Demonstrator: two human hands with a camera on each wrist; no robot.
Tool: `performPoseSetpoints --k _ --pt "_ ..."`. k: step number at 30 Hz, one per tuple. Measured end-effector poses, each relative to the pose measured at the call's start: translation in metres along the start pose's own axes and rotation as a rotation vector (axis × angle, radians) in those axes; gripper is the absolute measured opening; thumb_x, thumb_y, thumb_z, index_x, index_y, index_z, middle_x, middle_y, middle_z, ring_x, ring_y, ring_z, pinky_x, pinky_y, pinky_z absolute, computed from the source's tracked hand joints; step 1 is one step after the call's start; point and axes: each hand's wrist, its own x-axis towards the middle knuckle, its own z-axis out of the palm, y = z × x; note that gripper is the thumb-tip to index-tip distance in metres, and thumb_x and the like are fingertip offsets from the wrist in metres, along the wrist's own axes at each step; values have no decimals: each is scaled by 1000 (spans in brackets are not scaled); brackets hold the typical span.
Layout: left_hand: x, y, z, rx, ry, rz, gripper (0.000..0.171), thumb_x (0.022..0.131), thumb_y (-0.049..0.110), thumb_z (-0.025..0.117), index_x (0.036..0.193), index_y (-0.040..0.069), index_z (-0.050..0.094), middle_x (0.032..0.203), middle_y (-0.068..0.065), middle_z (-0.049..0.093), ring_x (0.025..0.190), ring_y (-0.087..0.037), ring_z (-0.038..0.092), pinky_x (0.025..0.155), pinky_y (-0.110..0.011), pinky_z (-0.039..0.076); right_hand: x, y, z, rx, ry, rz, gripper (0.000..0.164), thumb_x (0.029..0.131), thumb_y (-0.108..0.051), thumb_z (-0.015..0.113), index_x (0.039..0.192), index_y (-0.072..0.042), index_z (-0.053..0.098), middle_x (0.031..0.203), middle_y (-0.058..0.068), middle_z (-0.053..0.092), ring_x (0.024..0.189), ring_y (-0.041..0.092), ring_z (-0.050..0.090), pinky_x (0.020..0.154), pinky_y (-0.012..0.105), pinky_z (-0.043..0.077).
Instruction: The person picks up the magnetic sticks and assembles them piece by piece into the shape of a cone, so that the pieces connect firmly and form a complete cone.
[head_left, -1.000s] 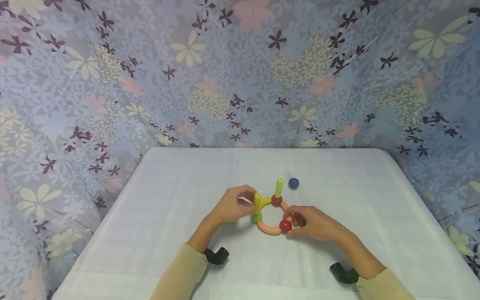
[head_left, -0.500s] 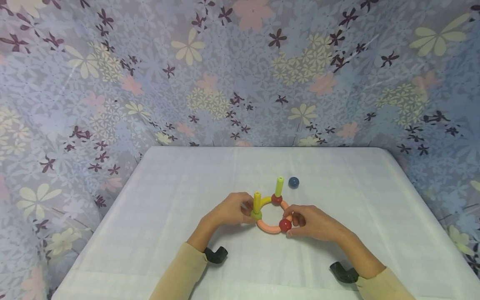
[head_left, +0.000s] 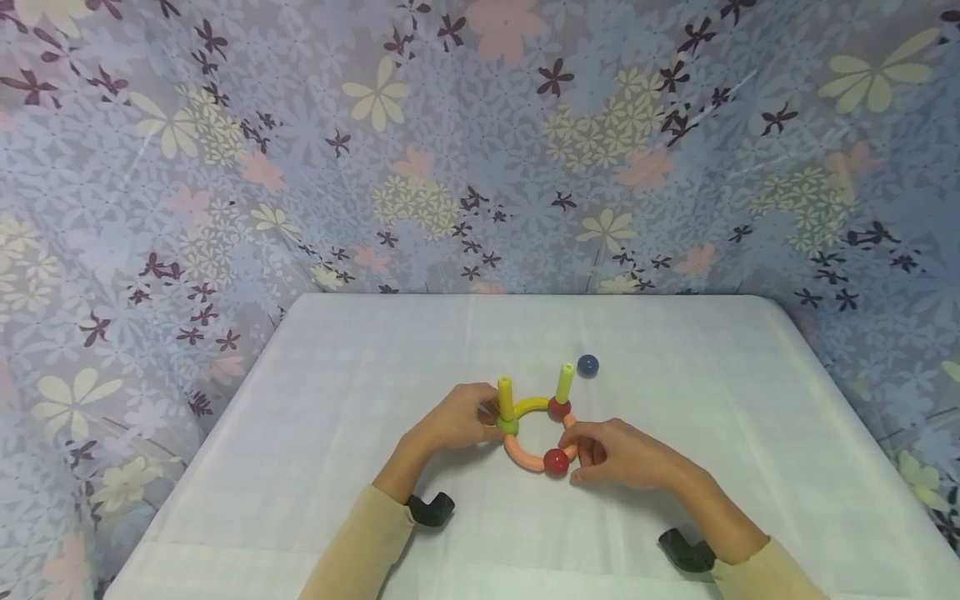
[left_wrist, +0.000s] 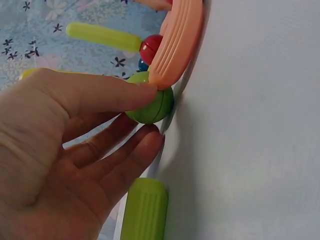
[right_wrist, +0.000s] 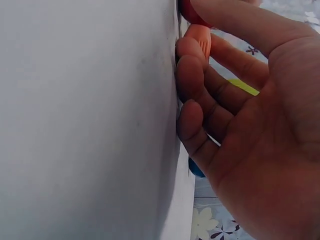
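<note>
Gripping, in fingers of left hand [head_left: 459, 417], green plastic ball [left_wrist: 156, 108]; clasping, in curled right hand [head_left: 628, 456], curved salmon plastic piece [right_wrist: 200, 35] beside glossy red ball [head_left: 556, 462]. Linked in one ring [head_left: 531, 405] on white-clothed table [head_left: 375, 358], near dark-blue ball [head_left: 588, 366].

2 red balls [head_left: 556, 462] [head_left: 559, 407], 1 green ball [head_left: 507, 427] and 1 blue ball [head_left: 588, 366] make 4. Curved pieces number 3: 2 orange arcs [head_left: 522, 457] [head_left: 569, 422] and 1 yellow arc [head_left: 532, 404]. There are 2 upright rods, 1 yellow rod [head_left: 506, 400] and 1 lime rod [head_left: 565, 385], plus 1 green ribbed piece [left_wrist: 144, 212]. Hands come to 2, 1 left hand [head_left: 461, 417] and 1 right hand [head_left: 630, 454], with 2 sleeves [head_left: 360, 542] [head_left: 768, 573] and 2 dark elbow-shaped pieces [head_left: 432, 510] [head_left: 686, 551].
</note>
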Motion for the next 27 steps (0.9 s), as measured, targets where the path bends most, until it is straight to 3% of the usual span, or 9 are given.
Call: performPoseSetpoints --k 7,15,19,24,27 --pt "0 -1 -1 -11 3 -14 28 77 19 82 101 14 67 97 6 63 88 -11 62 74 -20 51 -1 -3 1 8 -23 -1 36 80 -35 79 111 -28 63 76 -9 60 67 9 54 60 26 47" --pt "0 1 0 15 16 35 24 79 15 79 99 12 67 98 4 64 90 -12 63 76 -20 51 -1 -6 -1 52 -62 -16 37 80 -37 77 113 -27 63 76 -7 60 65 9 54 58 25 45" --pt "1 1 1 22 17 29 24 79 15 79 99 13 67 98 5 64 90 -11 63 76 -19 50 -2 -2 -3 101 -65 -37 31 84 -34 75 112 -27 65 78 -5 62 68 11 55 61 26 47" --pt "1 0 3 25 19 12 23 80 15 78 100 14 67 98 6 63 92 -9 62 78 -19 50 -2 5 -9 112 104 34 10 87 -26 72 97 -25 69 82 -5 65 72 15 58 62 27 50" --pt "2 0 5 23 23 16 22 80 14 77 99 14 66 99 6 63 94 -8 61 80 -19 49 -1 9 -12 95 224 131 12 86 -26 74 92 -20 65 79 -4 63 70 16 57 60 28 49"
